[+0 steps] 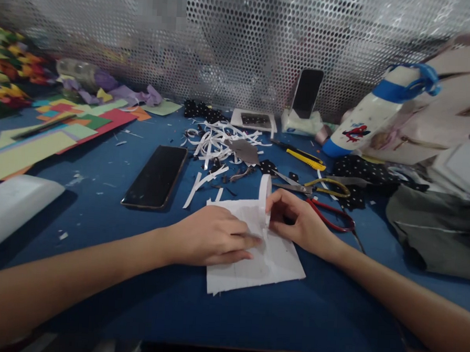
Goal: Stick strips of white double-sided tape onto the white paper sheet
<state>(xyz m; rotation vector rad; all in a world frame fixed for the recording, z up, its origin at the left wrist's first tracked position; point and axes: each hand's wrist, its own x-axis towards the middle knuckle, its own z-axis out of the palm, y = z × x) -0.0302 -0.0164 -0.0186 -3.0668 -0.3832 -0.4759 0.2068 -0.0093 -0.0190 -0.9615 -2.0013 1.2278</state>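
Observation:
A white sheet (pixel 249 271) with uneven edges lies on the blue table in front of me. My left hand (pixel 219 238) rests on its upper left part, fingers apart and pointing right, the fingertips pressing near the middle. A narrow white strip (pixel 264 193) rises in a curve from the sheet's upper part. My right hand (pixel 296 218) pinches this strip between thumb and forefinger at the sheet's upper right edge. Beyond the hands is a tangled pile of thin white strips (pixel 213 143) with dark scraps around it.
Left of centre lies a black phone (pixel 156 177), with coloured papers (pixel 83 128) farther left. Scissors (pixel 332 187), red-handled scissors (pixel 335 218) and a yellow cutter (pixel 307 159) lie to the right. A bottle (pixel 380 110) leans near a perforated metal screen (pixel 241 50).

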